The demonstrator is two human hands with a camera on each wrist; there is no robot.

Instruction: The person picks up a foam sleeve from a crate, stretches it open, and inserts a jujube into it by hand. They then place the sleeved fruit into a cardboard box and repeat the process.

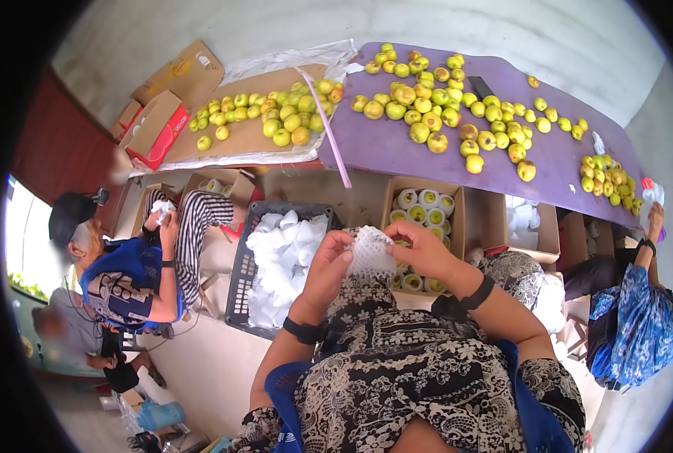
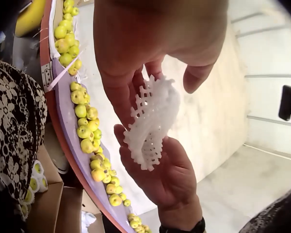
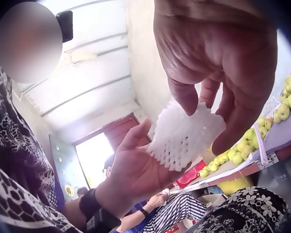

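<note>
Head view: hands (image 1: 374,260) around lacy white foam net (image 1: 372,253)

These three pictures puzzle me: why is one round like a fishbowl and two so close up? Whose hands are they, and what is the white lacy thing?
No machine here: a person works with bare hands and wears three cameras. The round picture comes from a camera on the head, looking down at the lap. The two close ones come from cameras on the wrists, looking up past each palm.

The left hand and the right hand together hold a white foam net sleeve, the soft kind slipped over fruit. In the left wrist view its fingers pinch the sleeve's edge.

Ahead, a purple table is covered with yellow-green fruit. Below it sit a cardboard box of fruit already in sleeves and a dark crate of spare sleeves. Other people sit on either side.
</note>
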